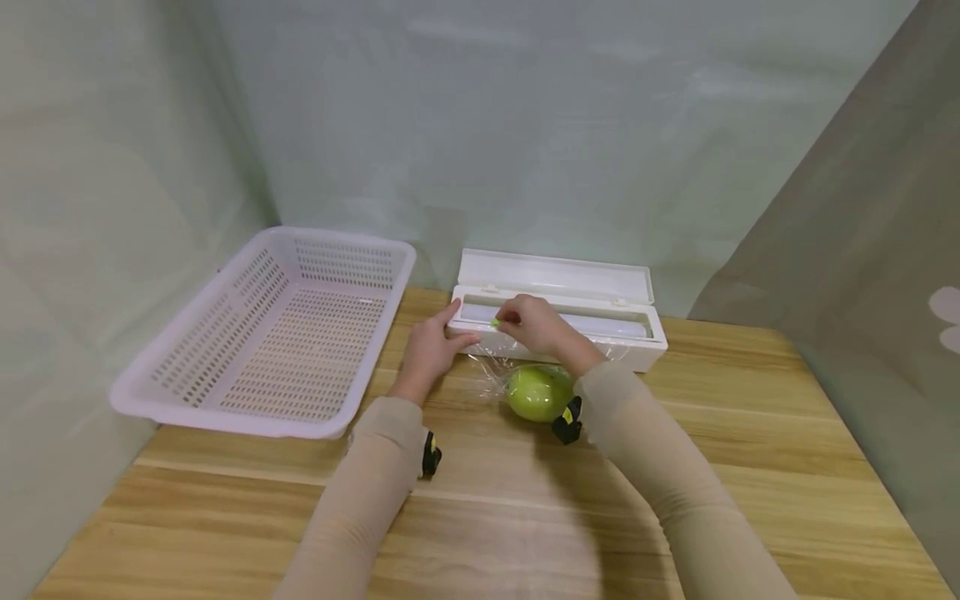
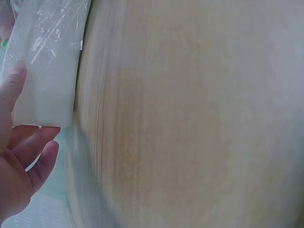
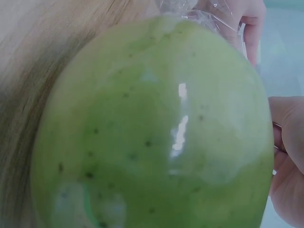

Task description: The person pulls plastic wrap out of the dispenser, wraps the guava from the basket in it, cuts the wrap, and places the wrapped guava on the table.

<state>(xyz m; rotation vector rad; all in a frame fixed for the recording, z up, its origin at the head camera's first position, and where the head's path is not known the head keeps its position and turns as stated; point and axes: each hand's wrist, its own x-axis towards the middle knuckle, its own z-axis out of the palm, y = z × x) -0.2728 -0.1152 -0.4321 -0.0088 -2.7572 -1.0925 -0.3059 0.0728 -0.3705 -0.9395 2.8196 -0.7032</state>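
A white cling film box [image 1: 637, 357] stands at the back of the table, lid raised, with a roll [image 1: 607, 325] inside. My left hand [image 1: 429, 354] grips its left end. In the left wrist view, the thumb presses the box's face [image 2: 50, 90] and fingers lie at its end. Over the box's front edge, my right hand [image 1: 534, 323] pinches a small green slide cutter [image 1: 495, 322]. Clear film [image 1: 491, 379] hangs from the front onto a green, round mango-like fruit [image 1: 536, 396]. Up close in the right wrist view, the fruit [image 3: 147, 123] is glossy with dark specks.
To the left is a pale plastic basket [image 1: 375, 350] with slotted walls. Grey-green sheeting [image 1: 540, 150] closes off the back of the wooden table [image 1: 487, 533]. The raised lid [image 1: 555, 277] leans near it.
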